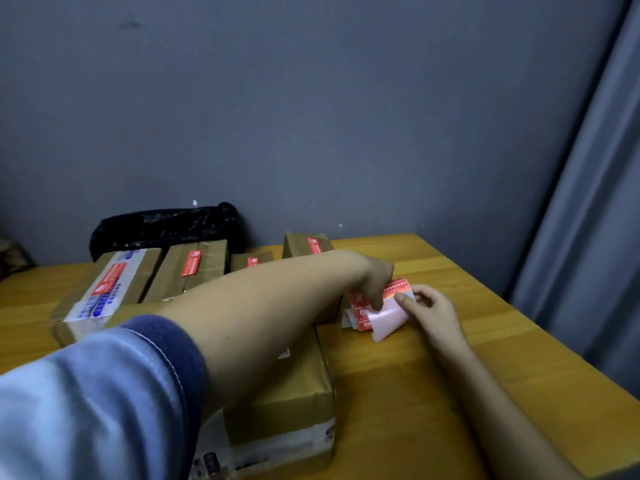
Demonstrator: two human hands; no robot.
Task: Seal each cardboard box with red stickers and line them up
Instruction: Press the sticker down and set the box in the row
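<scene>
A curled strip of red stickers (pixel 381 308) on white backing lies on the wooden table (pixel 433 375). My right hand (pixel 427 306) holds the strip's right edge with thumb and fingers. My left hand (pixel 375 277) reaches across and pinches a sticker at the strip's top. Several cardboard boxes stand in a row at the back, each with a red sticker on top: a large taped box (pixel 107 292), a second box (pixel 194 268), a small box (pixel 251 261) and a further box (pixel 304 245). Another cardboard box (pixel 291 400) lies under my left forearm.
A black plastic bag (pixel 162 226) sits behind the row of boxes against the grey wall. A grey curtain (pixel 588 237) hangs at the right. The table's right edge runs diagonally near the curtain.
</scene>
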